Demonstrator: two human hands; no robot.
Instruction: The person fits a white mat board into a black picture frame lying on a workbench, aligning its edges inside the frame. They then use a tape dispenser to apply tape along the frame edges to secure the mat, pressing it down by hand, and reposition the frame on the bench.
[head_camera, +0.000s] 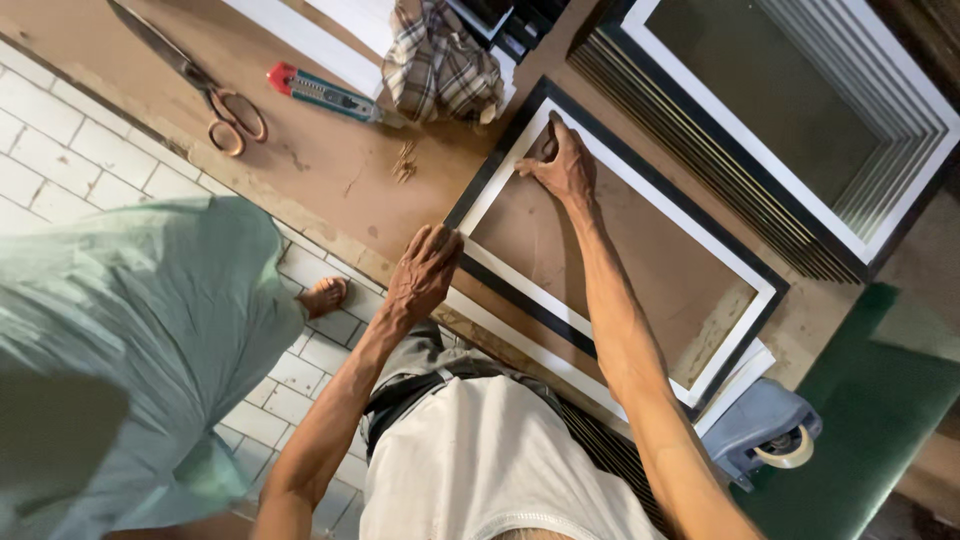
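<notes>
A black-and-white picture frame (640, 190) lies flat on the brown tabletop (320, 170); the left hand (425, 270) rests on its near corner, fingers together and curled over the edge; the right hand (562, 165) presses the far corner, fingers spread flat; scissors (200, 85), a utility knife (325, 95) and a checked cloth (440, 60) lie beyond; stacked frames (800, 120) sit beside.

Frame (620, 290) on table (330, 170), scissors (200, 85) beyond

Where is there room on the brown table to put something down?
Bare brown tabletop lies between the orange-handled scissors, the red-and-teal box cutter and the black-and-white picture frame. The stacked frames crowd the far side.
</notes>
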